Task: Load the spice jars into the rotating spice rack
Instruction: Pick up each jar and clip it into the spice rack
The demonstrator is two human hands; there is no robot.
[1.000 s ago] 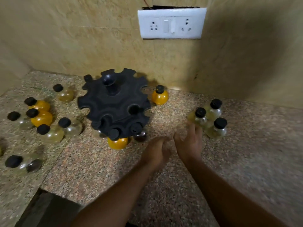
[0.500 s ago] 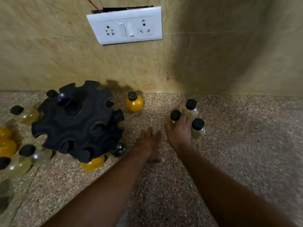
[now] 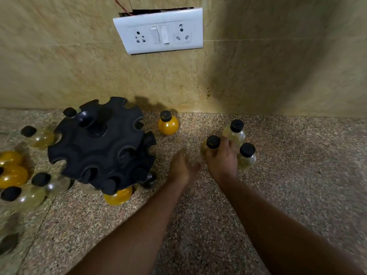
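The black rotating spice rack [image 3: 101,145] stands left of centre on the speckled counter, with a yellow jar [image 3: 118,195] and a dark jar [image 3: 148,181] hanging at its lower front. Three pale jars with black caps cluster on the right. My right hand [image 3: 222,161] curls around the nearest pale jar [image 3: 212,142]; the other two [image 3: 235,132] [image 3: 246,155] stand beside my fingers. My left hand [image 3: 181,169] rests on the counter with fingers loose, holding nothing. A lone yellow jar [image 3: 167,124] stands by the wall.
Several more yellow and pale jars [image 3: 37,135] sit on the counter left of the rack. A white socket plate [image 3: 158,30] hangs on the tiled wall behind. The wall runs along the counter's back edge.
My right hand has closed further around the nearest pale jar. My left hand stayed beside it on the counter. The camera view shifted slightly.
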